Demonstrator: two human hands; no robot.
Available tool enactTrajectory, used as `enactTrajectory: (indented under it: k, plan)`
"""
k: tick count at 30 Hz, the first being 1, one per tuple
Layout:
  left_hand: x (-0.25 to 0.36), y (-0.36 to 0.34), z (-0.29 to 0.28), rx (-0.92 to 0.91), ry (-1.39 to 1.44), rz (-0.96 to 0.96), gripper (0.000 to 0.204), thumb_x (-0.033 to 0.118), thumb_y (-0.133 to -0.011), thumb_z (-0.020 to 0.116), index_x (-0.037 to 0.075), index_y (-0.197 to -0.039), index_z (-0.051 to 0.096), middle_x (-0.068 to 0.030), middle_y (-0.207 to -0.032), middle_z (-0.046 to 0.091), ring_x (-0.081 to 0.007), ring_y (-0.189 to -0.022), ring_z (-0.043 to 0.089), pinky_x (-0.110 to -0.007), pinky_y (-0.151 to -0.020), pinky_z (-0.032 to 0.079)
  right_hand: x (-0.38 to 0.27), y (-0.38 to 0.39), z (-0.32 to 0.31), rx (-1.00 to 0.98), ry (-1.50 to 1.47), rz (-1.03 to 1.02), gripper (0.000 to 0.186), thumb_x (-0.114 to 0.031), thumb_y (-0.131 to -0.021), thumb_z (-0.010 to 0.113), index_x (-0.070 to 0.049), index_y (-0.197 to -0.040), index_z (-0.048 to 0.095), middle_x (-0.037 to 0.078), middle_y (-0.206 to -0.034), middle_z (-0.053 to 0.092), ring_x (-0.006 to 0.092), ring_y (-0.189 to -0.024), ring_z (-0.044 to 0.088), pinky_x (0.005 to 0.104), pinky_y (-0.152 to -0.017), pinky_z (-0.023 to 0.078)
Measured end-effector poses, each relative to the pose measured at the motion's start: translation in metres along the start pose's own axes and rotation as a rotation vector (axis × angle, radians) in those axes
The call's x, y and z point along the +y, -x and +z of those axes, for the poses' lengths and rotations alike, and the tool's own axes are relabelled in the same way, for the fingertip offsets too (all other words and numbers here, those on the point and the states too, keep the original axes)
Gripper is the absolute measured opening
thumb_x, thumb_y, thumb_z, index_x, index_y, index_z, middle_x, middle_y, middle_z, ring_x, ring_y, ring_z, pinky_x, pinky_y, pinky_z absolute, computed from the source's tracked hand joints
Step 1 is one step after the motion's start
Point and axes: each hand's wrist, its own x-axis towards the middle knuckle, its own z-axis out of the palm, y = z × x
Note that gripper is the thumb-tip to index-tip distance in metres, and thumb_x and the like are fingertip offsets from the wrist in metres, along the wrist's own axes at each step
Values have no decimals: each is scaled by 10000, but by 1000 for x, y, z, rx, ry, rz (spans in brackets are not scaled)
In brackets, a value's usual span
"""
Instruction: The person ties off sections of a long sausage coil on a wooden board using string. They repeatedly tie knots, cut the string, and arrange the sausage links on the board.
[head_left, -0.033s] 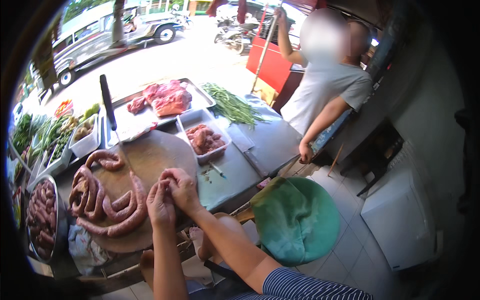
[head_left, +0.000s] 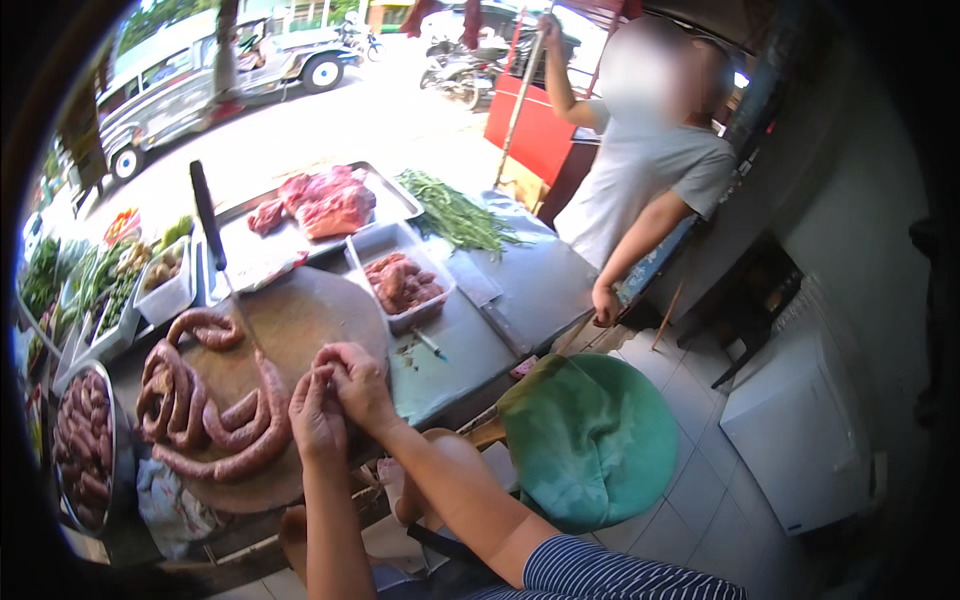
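Pinch lightly, right of the sausage (head_left: 277, 410), with left hand (head_left: 318, 415) and right hand (head_left: 358, 390) in closed fingertip grip, cannot tell on what; avoid the far knife (head_left: 215, 235).

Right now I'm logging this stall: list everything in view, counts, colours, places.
Board: one, brown, table
Long sausages: several, pinkish, board
Knife: one, black handle, board's edge
Short sausages: many, reddish, steel bowl
Meat: at least two, pink, metal tray
Chunks: several, pink, plastic tub
Long vegetables: heap, green, table
Other vegetables: many, mostly green, left
Round object: one, green, beside table
Boxy object: one, white, right
Vehicle: one, silver, outside
Motorcycles: several, dark, outside
Person: one, grey shirt, right
Left hand, right hand: one each, bare, board's edge
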Motion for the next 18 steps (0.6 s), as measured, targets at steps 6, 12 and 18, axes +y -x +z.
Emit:
enactTrajectory:
  k: [6, 12, 18]
  plan:
    - [3, 1, 6, -53, 17, 25, 170, 82, -1000, 559, -46, -1035, 664, -141, -1109, 682, -218, -1066, 630, -329, -999, 487, -12, -1, -5, -10, -22, -1, 181, 3, -855, 574, 12, -1021, 646, 180, -980, 656, 312, -917, 655, 380, -808, 528]
    - [3, 1, 14, -67, -16, 14, 165, 84, -989, 579, -42, -1061, 659, -128, -1096, 685, -192, -1017, 640, -302, -947, 510, -2, -1, -5, 19, 15, -8, 155, -56, -864, 594, -3, -998, 652, 178, -958, 659, 328, -911, 647, 400, -809, 516]
    - [-5, 4, 13, 53, 68, -11, 220, 65, -958, 617, -39, -1151, 634, -117, -1135, 666, -183, -1018, 636, -291, -935, 521, 14, -2, -1, -6, 128, -156, 255, -277, -926, 583, -50, -980, 687, 159, -909, 672, 354, -863, 639, 442, -771, 498]
